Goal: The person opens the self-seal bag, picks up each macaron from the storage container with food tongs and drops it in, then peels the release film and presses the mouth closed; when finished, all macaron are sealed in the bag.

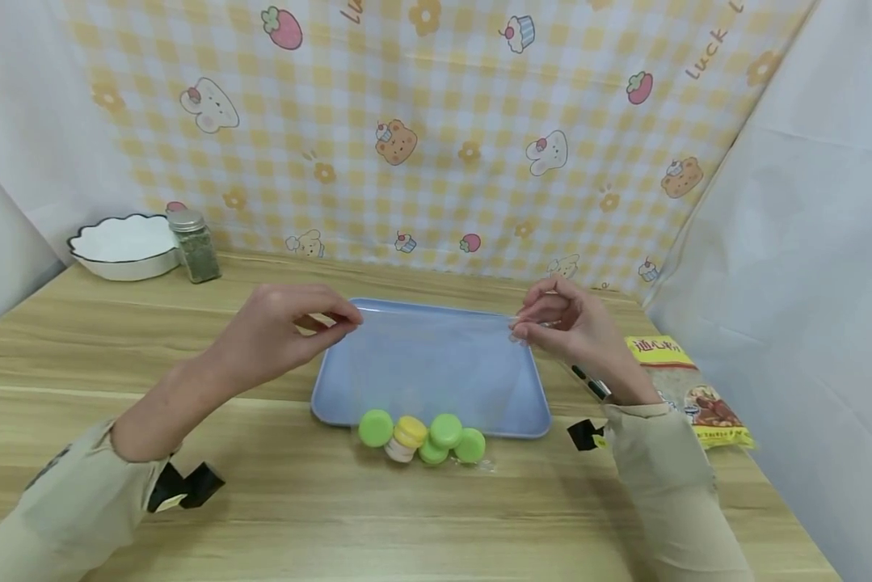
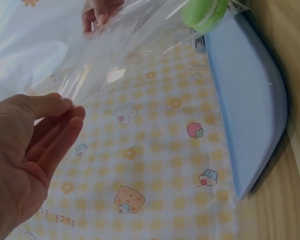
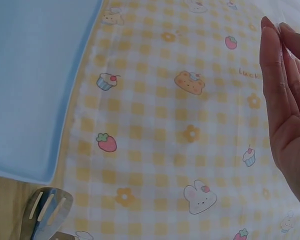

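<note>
My left hand (image 1: 283, 331) pinches one upper corner of a clear plastic bag (image 2: 125, 42) between thumb and fingertips. On the other side, my right hand (image 1: 574, 327) pinches the opposite corner, so the bag is stretched between them. Several macarons lie along its bottom: green ones (image 1: 376, 428), a yellow one (image 1: 410, 430) and a pale one (image 1: 399, 451). Seen through the film is a light blue tray (image 1: 326, 396) on the table behind. In the right wrist view, the right fingertips (image 3: 268, 30) meet the thumb, and the bag hardly shows.
A white scalloped dish (image 1: 126, 263) and a glass jar of green herbs (image 1: 199, 252) stand at the back left. At the right lies a yellow-topped food packet (image 1: 690, 396). A slotted metal utensil (image 3: 47, 210) is beside the tray. A checked cloth (image 1: 472, 194) hangs behind the table.
</note>
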A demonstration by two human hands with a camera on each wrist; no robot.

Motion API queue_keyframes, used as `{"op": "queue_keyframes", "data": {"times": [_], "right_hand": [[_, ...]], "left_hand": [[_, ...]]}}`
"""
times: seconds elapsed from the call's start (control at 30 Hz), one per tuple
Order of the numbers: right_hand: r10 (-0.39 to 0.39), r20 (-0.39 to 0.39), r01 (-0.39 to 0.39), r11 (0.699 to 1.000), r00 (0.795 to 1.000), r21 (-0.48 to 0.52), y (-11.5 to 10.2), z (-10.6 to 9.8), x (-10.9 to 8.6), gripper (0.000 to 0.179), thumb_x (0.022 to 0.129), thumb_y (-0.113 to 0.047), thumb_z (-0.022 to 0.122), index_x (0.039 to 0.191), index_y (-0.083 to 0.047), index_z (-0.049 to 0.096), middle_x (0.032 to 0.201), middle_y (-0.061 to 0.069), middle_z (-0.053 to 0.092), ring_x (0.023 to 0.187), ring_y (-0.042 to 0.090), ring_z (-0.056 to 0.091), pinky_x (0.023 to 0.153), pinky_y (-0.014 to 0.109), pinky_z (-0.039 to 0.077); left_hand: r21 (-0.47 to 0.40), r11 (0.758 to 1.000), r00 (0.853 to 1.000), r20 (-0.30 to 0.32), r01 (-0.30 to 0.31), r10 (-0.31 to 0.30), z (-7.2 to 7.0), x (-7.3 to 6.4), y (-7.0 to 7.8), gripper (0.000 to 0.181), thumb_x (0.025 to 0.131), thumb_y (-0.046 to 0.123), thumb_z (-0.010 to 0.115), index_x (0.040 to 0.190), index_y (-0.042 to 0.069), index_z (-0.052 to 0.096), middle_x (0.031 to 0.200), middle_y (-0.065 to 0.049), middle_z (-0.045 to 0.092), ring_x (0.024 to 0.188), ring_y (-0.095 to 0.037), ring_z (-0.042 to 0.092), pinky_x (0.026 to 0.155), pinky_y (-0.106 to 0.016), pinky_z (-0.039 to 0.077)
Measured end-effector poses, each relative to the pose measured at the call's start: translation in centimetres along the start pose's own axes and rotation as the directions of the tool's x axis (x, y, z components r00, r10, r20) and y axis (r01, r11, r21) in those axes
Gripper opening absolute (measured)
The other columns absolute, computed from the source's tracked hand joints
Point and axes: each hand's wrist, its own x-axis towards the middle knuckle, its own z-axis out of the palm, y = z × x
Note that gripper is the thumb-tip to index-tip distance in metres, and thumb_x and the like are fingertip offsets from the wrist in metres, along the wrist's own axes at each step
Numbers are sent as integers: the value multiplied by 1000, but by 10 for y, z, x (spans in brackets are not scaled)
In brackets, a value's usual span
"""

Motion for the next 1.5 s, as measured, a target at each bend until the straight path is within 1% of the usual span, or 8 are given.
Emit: {"op": "queue_keyframes", "data": {"times": [0.23,0.4,0.57,0.67,0.77,0.87,1.13,1.5], "right_hand": [[31,102,-22,996,994,-86,-9,-9,13,30,87,9,57,116,12,51,102,19,63,92,24,63,77,34,51],[59,207,12,946,977,-324,-48,3,41,37,91,-11,60,126,1,52,117,11,60,106,18,56,90,33,44],[145,458,131,845,877,-519,-78,62,82,39,87,-23,67,121,-7,58,113,1,62,103,10,56,90,32,43],[191,550,178,818,813,-547,-81,96,103,23,86,-23,68,103,-8,67,92,-3,66,83,5,59,76,23,46],[203,579,184,822,789,-539,-79,115,117,12,86,-19,68,80,-10,72,69,-5,64,62,5,55,60,19,43],[213,581,170,828,786,-534,-77,121,122,19,86,-18,68,68,-12,71,57,-5,60,53,7,50,54,20,38],[194,605,180,846,772,-501,-71,118,119,17,87,-16,67,72,-12,72,59,-5,63,53,5,48,54,19,39],[156,601,166,881,784,-444,-71,99,101,14,87,-14,67,75,-9,73,67,-7,66,62,5,61,60,22,48]], "left_hand": [[-17,999,999,-34,40,-41,5,0,2,30,71,-16,69,94,3,69,82,-1,68,71,-10,65,57,-15,50],[9,996,995,-38,94,-94,5,0,4,41,75,-12,67,113,2,65,76,1,66,70,-6,63,56,-14,49],[6,984,984,-8,180,-180,3,0,7,39,79,-7,66,115,4,64,75,2,65,70,-6,62,56,-16,50],[-8,967,967,17,256,-256,2,0,10,30,79,-5,67,108,4,66,79,-1,66,71,-7,63,56,-19,51],[-20,947,947,37,321,-320,-1,-1,11,22,79,-4,69,98,4,65,81,-3,66,71,-8,64,57,-21,52],[-60,930,931,53,364,-361,-3,-1,11,19,79,-6,69,92,4,59,81,-2,64,72,-9,64,58,-23,52],[-154,891,904,108,427,-414,-7,0,15,25,80,-4,69,89,3,47,81,-5,65,74,-10,65,62,-24,53],[-204,890,912,142,408,-386,-4,4,21,34,82,-4,67,93,3,36,83,-7,69,73,-10,66,61,-25,53]]}}
